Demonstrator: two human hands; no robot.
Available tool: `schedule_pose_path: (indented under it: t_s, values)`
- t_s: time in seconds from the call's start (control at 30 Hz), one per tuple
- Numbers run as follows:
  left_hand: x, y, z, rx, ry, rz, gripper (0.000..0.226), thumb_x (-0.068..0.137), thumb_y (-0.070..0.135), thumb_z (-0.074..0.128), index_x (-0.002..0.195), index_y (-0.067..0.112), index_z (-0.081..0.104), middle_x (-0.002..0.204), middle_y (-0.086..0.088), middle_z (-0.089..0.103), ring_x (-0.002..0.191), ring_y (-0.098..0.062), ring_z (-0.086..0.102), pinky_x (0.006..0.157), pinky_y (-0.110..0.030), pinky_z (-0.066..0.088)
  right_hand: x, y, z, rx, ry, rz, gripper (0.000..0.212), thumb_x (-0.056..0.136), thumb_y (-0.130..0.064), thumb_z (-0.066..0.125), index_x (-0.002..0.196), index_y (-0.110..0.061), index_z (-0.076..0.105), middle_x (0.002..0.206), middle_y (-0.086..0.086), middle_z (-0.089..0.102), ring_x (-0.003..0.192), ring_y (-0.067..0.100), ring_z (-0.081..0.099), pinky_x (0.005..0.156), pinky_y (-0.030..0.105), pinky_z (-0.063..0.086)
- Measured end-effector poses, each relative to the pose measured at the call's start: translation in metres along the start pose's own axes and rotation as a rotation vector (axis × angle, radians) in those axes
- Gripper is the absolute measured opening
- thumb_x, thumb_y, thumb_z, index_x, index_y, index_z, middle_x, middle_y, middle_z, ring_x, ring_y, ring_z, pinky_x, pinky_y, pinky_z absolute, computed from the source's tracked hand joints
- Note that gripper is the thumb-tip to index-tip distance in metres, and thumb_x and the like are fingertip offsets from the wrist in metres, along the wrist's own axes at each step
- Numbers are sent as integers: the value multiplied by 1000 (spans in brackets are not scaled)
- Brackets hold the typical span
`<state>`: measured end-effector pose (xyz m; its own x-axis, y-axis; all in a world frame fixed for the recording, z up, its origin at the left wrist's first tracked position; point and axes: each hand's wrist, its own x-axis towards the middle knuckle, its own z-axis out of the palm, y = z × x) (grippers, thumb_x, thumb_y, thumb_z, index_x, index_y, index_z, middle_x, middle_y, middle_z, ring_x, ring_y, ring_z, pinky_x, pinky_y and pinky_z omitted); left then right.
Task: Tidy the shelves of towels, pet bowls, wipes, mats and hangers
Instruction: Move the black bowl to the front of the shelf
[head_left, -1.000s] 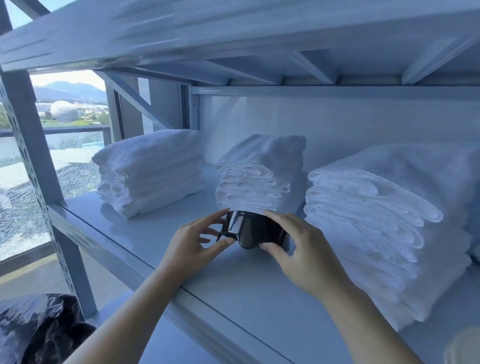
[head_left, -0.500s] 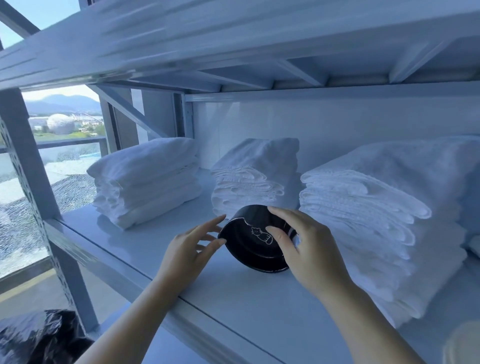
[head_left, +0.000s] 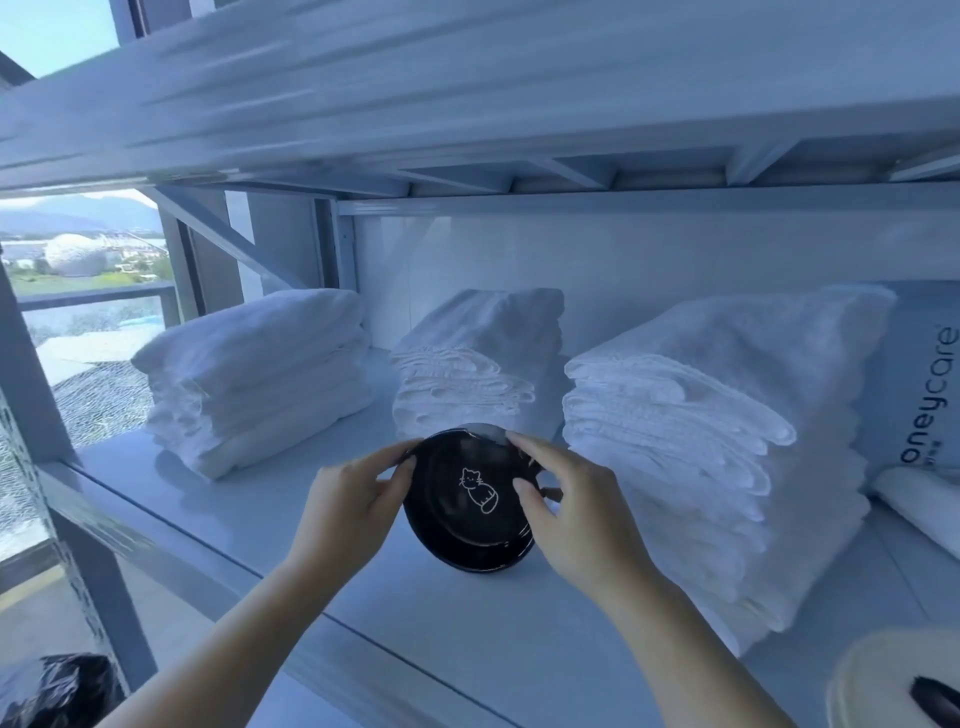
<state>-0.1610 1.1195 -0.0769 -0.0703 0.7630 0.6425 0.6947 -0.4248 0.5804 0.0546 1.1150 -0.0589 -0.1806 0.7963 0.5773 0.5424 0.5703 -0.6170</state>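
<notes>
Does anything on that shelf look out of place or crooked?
Yes: the black pet bowl stands tilted on its edge among white towel stacks, its inside with a cat drawing facing out, held by the left hand and right hand.

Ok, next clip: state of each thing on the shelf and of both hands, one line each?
Bowl: tilted on edge, inside facing the camera, lower rim on the shelf.
Left hand: gripping the bowl's left rim.
Right hand: gripping the bowl's right rim.
Left towels: folded, stacked.
Middle towels: folded, stacked, behind the bowl.
Right towels: folded, tall stack.
Pack: upright behind the right towels.
</notes>
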Motion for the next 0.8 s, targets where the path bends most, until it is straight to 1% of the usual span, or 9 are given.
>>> schedule_pose_path:
  t_s: [0.1,0.17,0.2,0.27,0.4,0.5,0.6,0.67,0.8]
  values:
    - [5,9,-8,24,-32,-51,35,91,23,56,86,57,63,69,18,70,64,-11,69,72,-30,56,1,2,0,16,-24,-1,45,89,-15,59,131,-31,51,115,-22,55,103,3,54,84,21,52]
    - [4,12,-12,94,-46,-63,31,91,21,56,89,51,65,72,34,65,60,4,65,69,-16,49,1,3,2,-17,-58,-9,48,89,-19,61,134,-27,48,128,-17,53,113,1,50,92,21,48]
    - [3,14,-12,128,-46,-67,27,90,22,56,92,46,67,70,39,62,60,7,63,66,-9,43,1,4,4,-32,-76,-14,50,88,-20,61,135,-26,48,132,-16,50,118,0,47,97,23,46]
    - [-3,13,-12,192,-41,-87,22,90,24,55,97,40,69,68,42,57,64,9,62,62,-2,36,0,4,6,-44,-103,-12,49,88,-23,62,135,-24,48,136,-15,47,123,-1,43,101,27,43]
    - [-12,12,-13,211,-7,-150,21,90,26,54,95,41,69,64,50,51,66,12,59,63,-3,34,0,3,7,-39,-99,-3,47,87,-28,64,132,-24,50,134,-14,49,120,-1,44,101,26,43]
    - [-14,14,-16,209,17,-176,21,90,26,54,96,39,70,66,41,56,60,10,58,63,-1,33,-1,2,8,-38,-108,5,50,85,-32,66,132,-23,51,135,-13,49,121,1,45,101,29,43]
    - [-15,14,-17,251,-2,-213,20,91,27,52,95,35,71,74,26,62,59,-1,57,62,-14,38,-2,2,8,-32,-124,8,50,84,-33,68,131,-25,52,132,-15,50,118,-1,46,100,27,44]
    - [-17,10,-18,296,-38,-247,22,92,27,50,85,31,70,67,19,66,58,-5,59,60,-19,40,-3,3,8,-38,-152,11,47,82,-32,70,126,-27,55,128,-17,51,114,-3,47,99,26,45]
    - [-26,-2,-20,303,-61,-320,28,92,29,48,71,23,65,61,11,67,52,-3,61,59,-18,44,-5,2,13,-52,-210,16,38,79,-32,73,115,-29,63,123,-16,55,113,-1,50,99,28,45]
